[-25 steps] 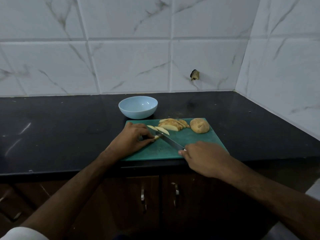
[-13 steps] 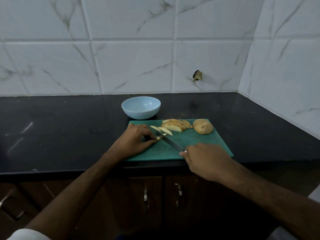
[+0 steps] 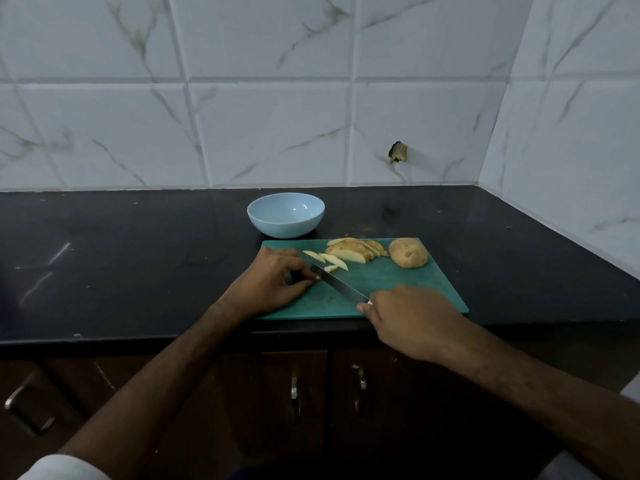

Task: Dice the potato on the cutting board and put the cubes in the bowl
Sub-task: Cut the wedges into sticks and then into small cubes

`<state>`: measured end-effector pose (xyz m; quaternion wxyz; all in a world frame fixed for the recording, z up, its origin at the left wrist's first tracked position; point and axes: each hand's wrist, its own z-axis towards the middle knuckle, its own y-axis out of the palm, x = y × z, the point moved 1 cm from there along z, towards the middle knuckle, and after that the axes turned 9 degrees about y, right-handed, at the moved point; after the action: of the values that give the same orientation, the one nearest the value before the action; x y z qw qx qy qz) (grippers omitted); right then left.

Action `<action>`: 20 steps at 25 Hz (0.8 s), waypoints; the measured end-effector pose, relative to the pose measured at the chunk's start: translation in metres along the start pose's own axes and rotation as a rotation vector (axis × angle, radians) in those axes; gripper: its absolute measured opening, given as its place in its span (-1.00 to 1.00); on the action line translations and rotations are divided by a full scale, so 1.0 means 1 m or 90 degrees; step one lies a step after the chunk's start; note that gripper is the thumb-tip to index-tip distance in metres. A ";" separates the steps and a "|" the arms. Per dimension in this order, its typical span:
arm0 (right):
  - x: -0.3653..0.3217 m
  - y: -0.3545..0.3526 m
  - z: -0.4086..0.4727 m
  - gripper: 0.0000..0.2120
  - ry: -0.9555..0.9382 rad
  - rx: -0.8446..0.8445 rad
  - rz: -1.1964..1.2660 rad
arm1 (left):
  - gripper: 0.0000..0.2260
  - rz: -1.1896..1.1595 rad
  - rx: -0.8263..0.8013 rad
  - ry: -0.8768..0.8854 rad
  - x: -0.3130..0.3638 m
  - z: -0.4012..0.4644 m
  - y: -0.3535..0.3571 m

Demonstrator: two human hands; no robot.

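Observation:
A green cutting board (image 3: 408,289) lies on the black counter. At its far edge rest a potato half (image 3: 408,252) with skin up and a stack of potato slices (image 3: 353,251). Pale potato strips (image 3: 332,260) lie in front of the stack. My right hand (image 3: 412,318) is closed on the handle of a knife (image 3: 341,287), whose blade slants up to the left. My left hand (image 3: 273,284) pinches a small potato strip against the board at the blade's tip; most of that strip is hidden by my fingers. A light blue bowl (image 3: 286,216), with nothing in it, stands just behind the board.
The black counter (image 3: 121,258) stretches to the left and meets white marble tiles at the back and right. A small hole (image 3: 398,152) marks the back wall. Dark cabinet doors with metal handles (image 3: 294,393) sit below the counter's front edge.
The knife blade has shifted slightly left across the strip under my left fingers, and a small cut piece now lies beside the blade. The view has shifted slightly.

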<state>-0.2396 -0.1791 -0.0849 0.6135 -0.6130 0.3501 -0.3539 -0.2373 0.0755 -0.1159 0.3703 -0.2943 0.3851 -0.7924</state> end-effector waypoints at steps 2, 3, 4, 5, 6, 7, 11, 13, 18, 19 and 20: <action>-0.007 0.007 -0.001 -0.64 -0.006 0.004 -0.006 | -0.97 -0.006 0.000 -0.004 0.000 0.002 -0.001; -0.010 0.009 0.001 -0.64 -0.008 0.012 -0.015 | -0.96 -0.004 -0.004 -0.012 0.000 0.002 -0.001; -0.012 0.009 0.004 -0.63 -0.009 0.021 -0.026 | -0.96 0.001 -0.008 -0.015 0.000 0.003 -0.001; -0.012 0.006 0.007 -0.62 -0.008 0.029 -0.033 | -0.95 0.005 -0.003 -0.015 -0.001 0.002 0.000; -0.011 0.003 0.009 -0.61 -0.006 0.037 -0.032 | -0.95 0.005 0.006 -0.016 0.000 0.001 0.002; -0.010 -0.001 0.009 -0.61 -0.003 0.042 -0.024 | -0.94 0.004 0.020 -0.019 0.000 0.000 0.003; -0.007 -0.005 -0.001 -0.62 -0.005 0.016 -0.011 | -0.91 -0.008 0.064 -0.027 0.001 -0.004 0.006; -0.012 0.003 -0.007 -0.65 -0.011 -0.001 -0.016 | -0.92 -0.018 0.059 -0.029 0.000 -0.003 0.007; -0.017 0.006 0.003 -0.63 -0.011 0.019 -0.013 | -0.95 -0.026 0.068 -0.024 -0.001 -0.005 0.007; -0.016 0.003 0.005 -0.62 -0.010 0.029 -0.008 | -0.95 -0.028 0.075 -0.025 0.001 -0.006 0.006; -0.015 0.000 0.005 -0.61 -0.007 0.040 -0.001 | -0.94 -0.037 0.080 -0.032 0.002 -0.007 0.005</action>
<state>-0.2424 -0.1637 -0.0851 0.6341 -0.5958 0.3349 -0.3615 -0.2412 0.0745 -0.1235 0.3746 -0.3009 0.3167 -0.8178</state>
